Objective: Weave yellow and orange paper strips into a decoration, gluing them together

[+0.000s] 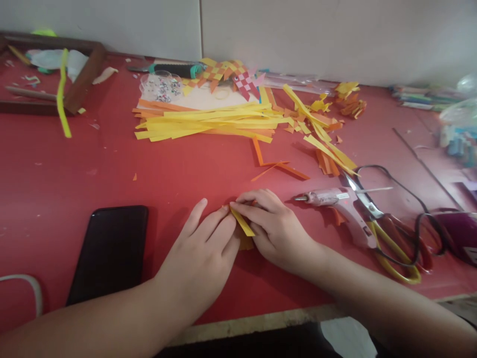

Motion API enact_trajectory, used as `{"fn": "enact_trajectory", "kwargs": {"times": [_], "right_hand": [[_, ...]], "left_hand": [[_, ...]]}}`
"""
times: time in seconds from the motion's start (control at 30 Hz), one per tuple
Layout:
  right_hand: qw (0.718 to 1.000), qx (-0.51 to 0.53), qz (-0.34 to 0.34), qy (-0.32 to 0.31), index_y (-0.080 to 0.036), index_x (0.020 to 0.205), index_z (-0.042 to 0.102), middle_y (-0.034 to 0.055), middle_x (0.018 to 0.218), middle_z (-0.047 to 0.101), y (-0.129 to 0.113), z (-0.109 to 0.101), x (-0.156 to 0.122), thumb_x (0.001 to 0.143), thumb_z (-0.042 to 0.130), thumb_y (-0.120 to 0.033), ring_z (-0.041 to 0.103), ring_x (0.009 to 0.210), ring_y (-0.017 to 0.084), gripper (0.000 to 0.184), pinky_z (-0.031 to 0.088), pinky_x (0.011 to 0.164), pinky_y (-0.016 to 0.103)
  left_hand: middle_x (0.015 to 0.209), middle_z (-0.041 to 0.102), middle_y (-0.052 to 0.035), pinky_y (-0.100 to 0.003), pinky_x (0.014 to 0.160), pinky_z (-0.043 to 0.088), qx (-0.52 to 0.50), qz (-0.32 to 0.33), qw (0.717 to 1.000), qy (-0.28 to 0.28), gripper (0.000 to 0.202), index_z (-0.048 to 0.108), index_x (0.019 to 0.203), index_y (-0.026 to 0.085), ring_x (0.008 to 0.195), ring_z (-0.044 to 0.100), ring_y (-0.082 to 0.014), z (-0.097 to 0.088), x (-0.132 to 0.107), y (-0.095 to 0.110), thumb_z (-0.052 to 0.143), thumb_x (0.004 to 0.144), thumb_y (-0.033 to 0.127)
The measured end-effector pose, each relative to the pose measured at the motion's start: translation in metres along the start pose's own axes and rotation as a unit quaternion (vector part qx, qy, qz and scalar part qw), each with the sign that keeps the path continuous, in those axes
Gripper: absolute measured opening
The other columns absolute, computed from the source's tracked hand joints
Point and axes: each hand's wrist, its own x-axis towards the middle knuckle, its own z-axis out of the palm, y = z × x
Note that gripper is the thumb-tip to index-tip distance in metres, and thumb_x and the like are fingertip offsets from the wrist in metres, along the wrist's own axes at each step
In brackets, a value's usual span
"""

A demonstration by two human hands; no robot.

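Both my hands rest on the red table [67, 169] near its front edge. My left hand [203, 251] lies with fingers pressed together on a small piece of folded yellow and orange paper strips [242, 223]. My right hand [274, 226] meets it from the right, its fingers pinching the same paper strips. A yellow strip end sticks out between the two hands; most of the piece is hidden under the fingers.
A black phone [110, 251] lies left of my hands. A glue gun [337, 204] and yellow-handled scissors [387, 233] lie to the right, with a black cord. A pile of yellow and orange strips [208, 122], woven paper figures [227, 74] and a wooden frame [80, 79] sit farther back.
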Motion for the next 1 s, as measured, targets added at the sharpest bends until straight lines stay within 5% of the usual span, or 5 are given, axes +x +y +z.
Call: {"fn": "enact_trajectory", "kwargs": {"times": [0.3, 0.53, 1.0], "right_hand": [[1.0, 0.02, 0.011, -0.008, -0.013, 0.109, 0.069, 0.0136, 0.103, 0.065, -0.002, -0.004, 0.0, 0.088, 0.042, -0.005, 0.061, 0.092, 0.023, 0.035, 0.057, 0.083, 0.042], [0.997, 0.06, 0.014, -0.042, -0.01, 0.102, 0.07, 0.0143, 0.104, 0.063, -0.004, -0.012, 0.003, 0.078, 0.042, -0.01, 0.06, 0.092, 0.023, 0.037, 0.055, 0.086, 0.044], [0.998, 0.033, 0.028, -0.037, -0.012, 0.104, 0.072, 0.0131, 0.106, 0.065, 0.001, -0.005, 0.001, 0.087, 0.057, -0.013, 0.062, 0.097, 0.022, 0.023, 0.055, 0.088, 0.041]], "left_hand": [[0.098, 0.071, -0.014, -0.058, 0.102, 0.048, -0.034, -0.034, 0.999, -0.001, 0.02, 0.061, 0.093, 0.009, 0.088, 0.069, -0.0244, -0.004, -0.001, -0.001, 0.043, 0.088, 0.002], [0.101, 0.068, -0.0159, -0.056, 0.105, 0.047, -0.057, -0.041, 0.997, 0.006, 0.012, 0.054, 0.092, 0.011, 0.098, 0.068, -0.0263, 0.001, -0.005, -0.004, 0.053, 0.084, 0.002], [0.102, 0.066, -0.0145, -0.059, 0.102, 0.048, -0.106, -0.063, 0.992, -0.041, 0.009, 0.053, 0.095, 0.013, 0.096, 0.065, -0.0263, -0.007, 0.0, -0.008, 0.047, 0.09, 0.009]]}}
